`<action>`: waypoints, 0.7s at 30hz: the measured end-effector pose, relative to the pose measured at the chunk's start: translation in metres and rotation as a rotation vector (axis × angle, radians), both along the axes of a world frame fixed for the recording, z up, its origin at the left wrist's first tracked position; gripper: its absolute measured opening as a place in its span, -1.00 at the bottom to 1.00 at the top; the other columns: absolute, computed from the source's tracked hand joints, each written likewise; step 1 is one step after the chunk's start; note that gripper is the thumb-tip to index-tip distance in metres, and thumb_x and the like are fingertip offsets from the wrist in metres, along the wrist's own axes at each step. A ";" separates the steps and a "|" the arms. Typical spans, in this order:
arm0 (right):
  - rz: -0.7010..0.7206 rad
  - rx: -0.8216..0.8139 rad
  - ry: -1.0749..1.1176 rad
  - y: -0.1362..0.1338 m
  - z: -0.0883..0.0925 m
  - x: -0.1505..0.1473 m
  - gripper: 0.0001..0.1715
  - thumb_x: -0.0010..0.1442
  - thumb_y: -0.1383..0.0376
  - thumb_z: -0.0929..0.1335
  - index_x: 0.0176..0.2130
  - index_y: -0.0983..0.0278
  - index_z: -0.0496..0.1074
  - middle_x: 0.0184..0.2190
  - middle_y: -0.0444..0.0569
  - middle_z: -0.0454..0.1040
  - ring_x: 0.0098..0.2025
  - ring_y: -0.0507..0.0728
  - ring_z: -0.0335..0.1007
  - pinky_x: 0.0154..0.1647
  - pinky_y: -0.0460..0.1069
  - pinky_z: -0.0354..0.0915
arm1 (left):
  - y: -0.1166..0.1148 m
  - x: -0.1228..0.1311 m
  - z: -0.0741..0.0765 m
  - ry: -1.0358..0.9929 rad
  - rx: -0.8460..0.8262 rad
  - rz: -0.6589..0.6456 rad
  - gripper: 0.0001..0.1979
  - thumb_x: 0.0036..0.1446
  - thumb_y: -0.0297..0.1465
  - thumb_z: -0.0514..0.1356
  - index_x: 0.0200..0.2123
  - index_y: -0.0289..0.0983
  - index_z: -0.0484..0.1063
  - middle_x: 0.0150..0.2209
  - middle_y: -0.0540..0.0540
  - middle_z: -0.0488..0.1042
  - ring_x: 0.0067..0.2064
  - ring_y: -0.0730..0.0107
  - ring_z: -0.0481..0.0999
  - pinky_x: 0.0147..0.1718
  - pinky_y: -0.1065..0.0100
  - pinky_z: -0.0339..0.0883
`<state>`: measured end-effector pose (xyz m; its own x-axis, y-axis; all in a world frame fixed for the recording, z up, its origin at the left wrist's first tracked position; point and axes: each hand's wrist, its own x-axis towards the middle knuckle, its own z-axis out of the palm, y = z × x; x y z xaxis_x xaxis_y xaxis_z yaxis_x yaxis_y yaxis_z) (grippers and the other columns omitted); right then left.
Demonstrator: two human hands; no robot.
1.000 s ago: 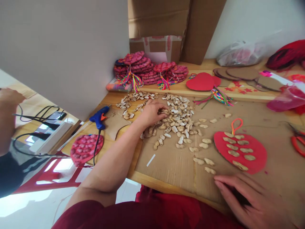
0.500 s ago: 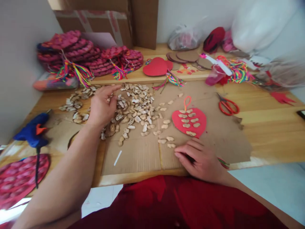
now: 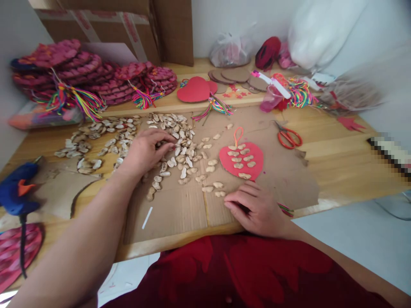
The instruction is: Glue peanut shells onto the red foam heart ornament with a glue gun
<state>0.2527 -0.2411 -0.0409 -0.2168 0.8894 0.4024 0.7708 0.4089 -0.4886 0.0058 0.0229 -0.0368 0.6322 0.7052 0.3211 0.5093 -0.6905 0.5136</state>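
Observation:
My left hand (image 3: 149, 149) reaches over the pile of peanut shells (image 3: 180, 128), fingers bent and thumb apart from the index finger. Its tips are among the shells, and I make out nothing held. My right hand (image 3: 257, 207) rests near the front edge, its fingers curled in and thumb against the index finger; no object shows in it. Just beyond lies a red heart-shaped piece (image 3: 226, 160) with an orange loop (image 3: 238, 134) and several peanut shells on it, in two columns with one at the bottom. Loose shells (image 3: 212, 166) lie left of the heart.
Cardboard (image 3: 173, 209) covers the middle of the wooden table. Red-handled scissors (image 3: 289, 137) lie at right, a blue glue gun (image 3: 19, 188) at left. Pink shell-covered pieces (image 3: 64, 64) with tassels stand stacked behind, beside a red heart (image 3: 193, 90). A pink cup (image 3: 270, 99) stands at back right.
My left hand has moved right and nearer to me, from the back of the shell pile into its middle, with fingers more bent. My right hand stays in place. The view has turned rightward.

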 end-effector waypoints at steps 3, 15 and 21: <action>-0.006 -0.004 0.000 0.000 0.000 -0.001 -0.91 0.35 0.43 0.38 -0.18 0.26 0.49 -0.36 -0.11 0.54 -0.30 0.08 0.37 -0.16 0.02 0.28 | 0.001 -0.003 0.003 -0.078 -0.007 0.126 -0.82 0.26 -0.22 0.23 -0.22 -0.08 0.64 -0.13 0.00 0.66 0.00 0.13 0.58 0.14 0.11 0.38; -0.011 0.002 -0.020 -0.002 0.001 0.001 -0.91 0.36 0.42 0.38 -0.17 0.23 0.49 -0.38 -0.12 0.53 -0.32 0.08 0.38 -0.22 0.02 0.29 | 0.009 -0.007 0.005 -0.868 -0.731 0.353 -0.80 0.05 -0.28 0.47 -0.24 -0.11 0.60 -0.26 0.14 0.61 -0.30 0.49 0.45 -0.22 0.34 0.52; 0.019 0.022 -0.072 -0.001 -0.005 0.010 -0.90 0.39 0.38 0.37 -0.12 0.19 0.49 -0.32 -0.11 0.57 -0.28 0.08 0.49 -0.20 0.00 0.36 | 0.006 -0.007 0.018 -0.936 -0.956 0.402 -0.84 0.36 -0.40 0.18 -0.11 -0.23 0.56 -0.04 -0.05 0.62 -0.17 0.51 0.59 -0.19 0.48 0.55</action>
